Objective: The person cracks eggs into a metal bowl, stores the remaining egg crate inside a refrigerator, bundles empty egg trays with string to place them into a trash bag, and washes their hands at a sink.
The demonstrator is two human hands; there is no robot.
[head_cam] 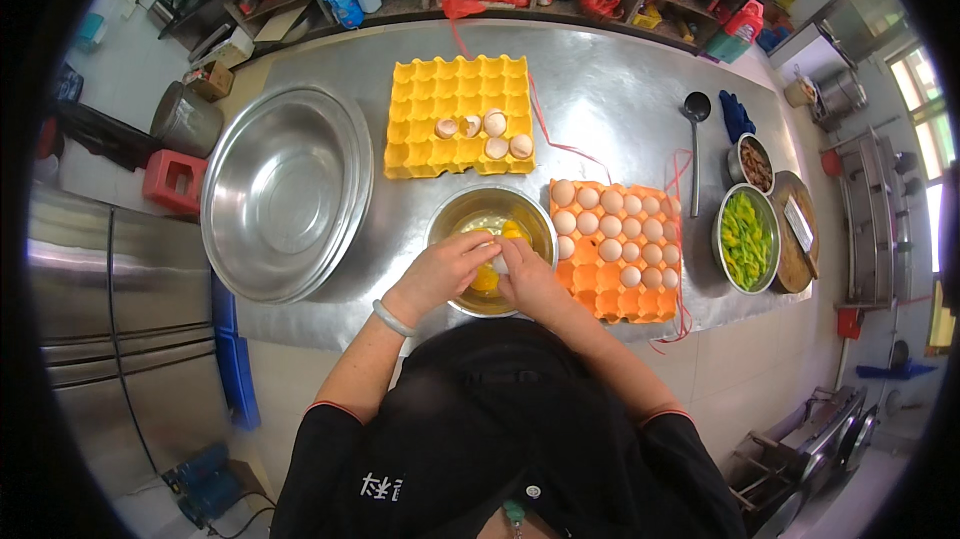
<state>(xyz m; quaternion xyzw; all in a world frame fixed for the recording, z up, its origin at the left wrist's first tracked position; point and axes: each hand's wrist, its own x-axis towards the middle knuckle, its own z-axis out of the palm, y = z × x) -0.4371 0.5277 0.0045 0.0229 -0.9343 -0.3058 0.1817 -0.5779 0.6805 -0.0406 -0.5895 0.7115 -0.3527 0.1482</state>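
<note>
My left hand [442, 269] and my right hand [532, 276] meet over a steel bowl [437, 231] at the table's near side. Between my fingertips is a pale egg [499, 263], partly hidden by them. Yellow yolks [486, 282] and clear egg white lie in the bowl. To the right, an orange egg tray [596, 284] holds several whole brown eggs [611, 226]. Behind the bowl, several broken eggshells [495, 122] rest in a yellow egg tray [427, 92].
Nested large steel basins [289, 201] fill the table's left. At right are a ladle [695, 156], a blue glove [736, 116], a bowl of cut green vegetables [746, 239], a small bowl of brown food [754, 164] and a cleaver [799, 225] on a round chopping board [789, 261].
</note>
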